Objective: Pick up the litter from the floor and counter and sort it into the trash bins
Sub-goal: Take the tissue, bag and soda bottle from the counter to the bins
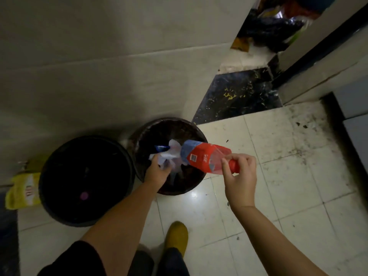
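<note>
Two round dark bins stand on the floor against the wall: the left bin [59, 196] and the right bin [151, 128]. My left hand [158, 172] hangs over the right bin, shut on crumpled white and blue paper litter [171, 154]. My right hand [239, 176] grips the red-capped neck of an empty plastic bottle [201, 158] with a red label. The bottle lies sideways above the right bin's rim, its base pointing toward the paper.
A yellow packet [23, 192] lies on the floor left of the left bin. A small purple cap [84, 195] sits inside the left bin. My yellow shoe [177, 236] stands on the white tiles. A dark marble threshold [237, 96] and a cluttered doorway lie beyond.
</note>
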